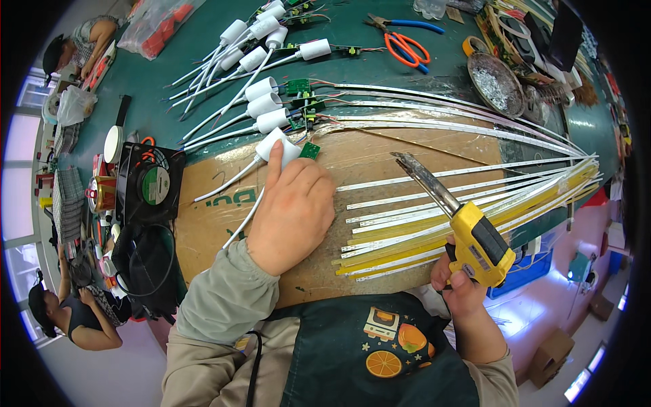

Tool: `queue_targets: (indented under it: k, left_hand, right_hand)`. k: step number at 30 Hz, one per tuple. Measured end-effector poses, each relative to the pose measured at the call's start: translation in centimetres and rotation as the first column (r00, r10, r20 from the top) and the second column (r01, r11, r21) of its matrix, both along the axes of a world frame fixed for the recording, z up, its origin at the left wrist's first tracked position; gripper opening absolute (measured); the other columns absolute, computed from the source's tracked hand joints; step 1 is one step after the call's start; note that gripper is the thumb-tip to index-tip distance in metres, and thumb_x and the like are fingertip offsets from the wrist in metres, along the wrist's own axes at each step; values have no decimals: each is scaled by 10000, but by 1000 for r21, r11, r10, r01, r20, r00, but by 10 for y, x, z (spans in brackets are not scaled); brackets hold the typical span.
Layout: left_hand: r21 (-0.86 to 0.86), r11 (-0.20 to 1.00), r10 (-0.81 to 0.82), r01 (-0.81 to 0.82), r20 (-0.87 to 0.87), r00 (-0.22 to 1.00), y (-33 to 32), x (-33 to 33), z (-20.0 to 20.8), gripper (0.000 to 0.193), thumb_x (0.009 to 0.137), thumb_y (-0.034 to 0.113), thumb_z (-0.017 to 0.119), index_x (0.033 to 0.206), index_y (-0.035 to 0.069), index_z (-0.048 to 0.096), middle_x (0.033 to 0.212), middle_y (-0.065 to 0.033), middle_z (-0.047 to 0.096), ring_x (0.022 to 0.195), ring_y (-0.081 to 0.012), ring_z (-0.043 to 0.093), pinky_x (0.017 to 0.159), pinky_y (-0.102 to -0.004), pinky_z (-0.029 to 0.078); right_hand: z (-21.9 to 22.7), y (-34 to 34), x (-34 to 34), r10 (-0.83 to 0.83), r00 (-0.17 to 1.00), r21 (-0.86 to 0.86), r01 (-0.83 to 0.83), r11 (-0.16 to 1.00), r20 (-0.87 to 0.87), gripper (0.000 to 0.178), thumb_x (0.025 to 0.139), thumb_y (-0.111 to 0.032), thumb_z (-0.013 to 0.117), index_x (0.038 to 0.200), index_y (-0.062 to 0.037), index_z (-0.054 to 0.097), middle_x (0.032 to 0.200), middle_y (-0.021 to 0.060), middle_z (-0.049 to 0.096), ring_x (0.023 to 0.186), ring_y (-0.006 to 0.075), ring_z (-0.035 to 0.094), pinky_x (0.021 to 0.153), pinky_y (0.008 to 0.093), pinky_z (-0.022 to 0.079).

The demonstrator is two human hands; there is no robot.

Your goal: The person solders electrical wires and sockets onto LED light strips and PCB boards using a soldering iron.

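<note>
My right hand (464, 281) is wrapped round the handle of a yellow and black soldering gun (483, 247), its metal tip pointing up and left. With its index finger laid on a white cylindrical housing (263, 149), my left hand (293, 207) is closed round that housing's near side; the other fingers are curled and partly hidden. A small green circuit board (310, 150) pokes out of the housing's right end. A white cord (243, 220) emerges from under my left hand. Beside it lie white LED strips (397, 178) in a fan, with yellow ones among them.
Beyond are white housings (263, 105) joined by wires to boards and strips. Pliers with orange and blue handles (407, 49), a round metal dish (496, 85) and a black fan (150, 182) surround the cardboard (203, 237). Two people work at the left.
</note>
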State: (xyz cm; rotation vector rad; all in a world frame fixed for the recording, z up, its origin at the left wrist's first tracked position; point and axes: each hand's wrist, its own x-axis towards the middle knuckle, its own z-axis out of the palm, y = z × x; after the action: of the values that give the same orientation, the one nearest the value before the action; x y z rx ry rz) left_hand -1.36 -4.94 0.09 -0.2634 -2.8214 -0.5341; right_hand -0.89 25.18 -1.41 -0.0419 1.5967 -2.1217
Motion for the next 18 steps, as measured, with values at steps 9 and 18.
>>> queue_targets:
  k: [9, 18]
  left_hand:
    - [-24, 999, -23, 23, 3, 1000, -1, -1, -2, 177, 739, 33, 660, 913, 40, 629, 952, -82, 601, 1050, -283, 581, 1155, -593, 254]
    - [-15, 1000, 1, -1, -4, 1000, 1, 0, 1, 169, 734, 3, 688, 872, 69, 618, 964, -49, 621, 1012, -253, 599, 1163, -558, 264]
  right_hand:
    - [-2, 2, -1, -1, 999, -55, 3, 998, 33, 739, 807, -389, 797, 1342, -3, 465, 707, 44, 480, 568, 145, 468, 515, 282, 404]
    - [-4, 3, 0, 6, 1000, -80, -4, 997, 23, 741, 811, -387, 800, 1344, -3, 458, 718, 47, 492, 573, 148, 482, 522, 282, 412]
